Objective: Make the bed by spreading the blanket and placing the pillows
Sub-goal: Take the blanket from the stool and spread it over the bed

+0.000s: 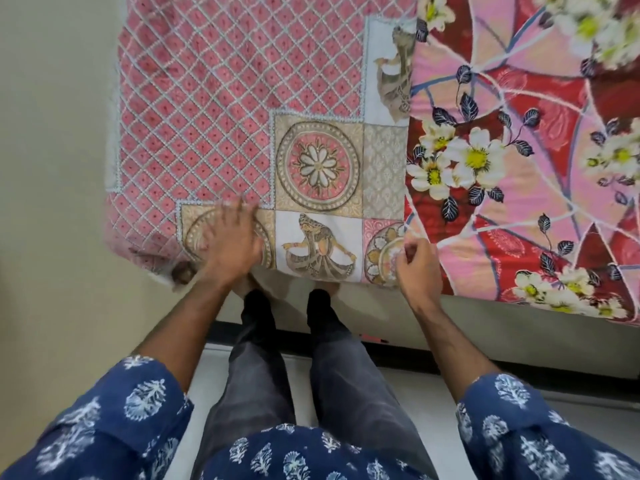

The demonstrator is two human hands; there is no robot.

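Closest to my lens, blue sleeves (104, 431) with white leaf prints, and dark grey trousers (263, 382) running down to the pale floor (426, 427). From there I follow the bare forearms up to the hands.

Left hand (230, 242) lies flat, fingers straight and spread, palm down on the pink bedsheet (207, 98), right on a beige roundel panel at the near edge. It is blurred, but I see nothing gripped in it: it just presses the cloth.

Right hand (415, 268) is different: fingers curled in, thumb and fingertips pinching the near corner of the red floral blanket (519, 188) where its edge meets the sheet.

The blanket covers the right side of the bed, with white and yellow blossoms and dark leaves on red and pink. Its left edge runs straight up the frame, overlapping the sheet's patchwork of a medallion (318, 164) and a dancer figure (320, 251). Its near edge hangs a little over the bedside.

The sheet's pink lattice fills the left side, its near left corner sagging off the mattress. Beyond it, a plain cream wall (52, 168). I see no pillows from here.
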